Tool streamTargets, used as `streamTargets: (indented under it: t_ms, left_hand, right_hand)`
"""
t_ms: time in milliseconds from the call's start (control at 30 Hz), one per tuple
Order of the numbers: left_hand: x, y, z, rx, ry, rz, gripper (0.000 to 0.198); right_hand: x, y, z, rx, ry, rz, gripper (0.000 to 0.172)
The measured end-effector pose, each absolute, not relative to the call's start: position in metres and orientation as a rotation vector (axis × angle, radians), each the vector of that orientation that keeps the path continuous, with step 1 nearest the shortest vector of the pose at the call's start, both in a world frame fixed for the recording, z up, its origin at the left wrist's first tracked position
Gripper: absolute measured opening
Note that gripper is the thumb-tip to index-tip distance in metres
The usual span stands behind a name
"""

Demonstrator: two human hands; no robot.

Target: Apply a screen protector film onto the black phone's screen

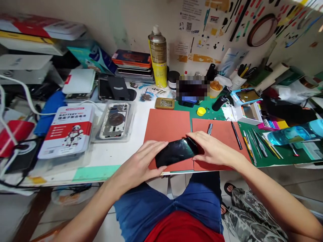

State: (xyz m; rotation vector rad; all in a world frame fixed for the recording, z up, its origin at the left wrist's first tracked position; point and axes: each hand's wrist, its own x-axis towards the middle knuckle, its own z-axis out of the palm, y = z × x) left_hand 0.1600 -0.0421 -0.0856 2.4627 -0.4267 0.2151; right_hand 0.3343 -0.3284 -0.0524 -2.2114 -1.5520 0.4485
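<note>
Between my two hands is a black smartphone (176,153), its glossy dark screen facing up, over the orange-red mats at the table's front edge. My left hand (145,161) grips its left end, fingers along the far side and thumb on the near side. At the right end, my right hand (208,148) holds it the same way, thumb near the lower corner. The phone sits slightly tilted, right end farther from me. Under it lie the left mat (168,124) and the right mat (227,134). A short grey pen-like tool (210,129) rests just beyond my right hand.
Tweezers and slim tools (261,144) lie right, near a black pen (236,135) and a blue water bottle (290,134). Left stand an opened phone in a clear tray (114,121) and a battery box (68,131). A spray can (158,57) stands behind. Someone's patterned trousers (248,211) show lower right.
</note>
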Motion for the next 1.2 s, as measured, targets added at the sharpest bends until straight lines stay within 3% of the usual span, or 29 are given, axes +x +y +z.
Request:
streamTargets:
  t_ms: [433, 733, 800, 867, 900, 1033, 1200]
  left_hand:
    - [0.162, -0.038, -0.082, 2.417, -0.455, 0.146, 0.076]
    - [0.165, -0.035, -0.067, 2.450, -0.394, 0.040, 0.068]
    - [0.166, -0.034, -0.065, 2.457, -0.371, 0.040, 0.067]
    - [0.167, -0.032, -0.065, 2.463, -0.349, 0.037, 0.066]
    - [0.168, -0.031, -0.065, 2.465, -0.339, 0.036, 0.065]
    - [0.170, -0.029, -0.065, 2.472, -0.299, 0.021, 0.062]
    - [0.170, -0.032, -0.064, 2.456, -0.337, 0.035, 0.064]
  right_hand:
    - [0.344, -0.326, -0.040, -2.179, -1.537, 0.514, 0.089]
    - [0.348, -0.332, -0.036, -2.116, -1.435, 0.578, 0.082]
    - [0.351, -0.339, -0.035, -2.091, -1.281, 0.488, 0.067]
    - [0.355, -0.346, -0.037, -2.177, -0.941, 0.298, 0.038]
    - [0.357, -0.349, -0.039, -2.254, -0.748, 0.195, 0.034]
    - [0.364, -0.350, -0.058, -2.554, -0.343, 0.067, 0.053]
    - [0.359, -0.331, -0.077, -2.614, -0.246, -0.001, 0.021]
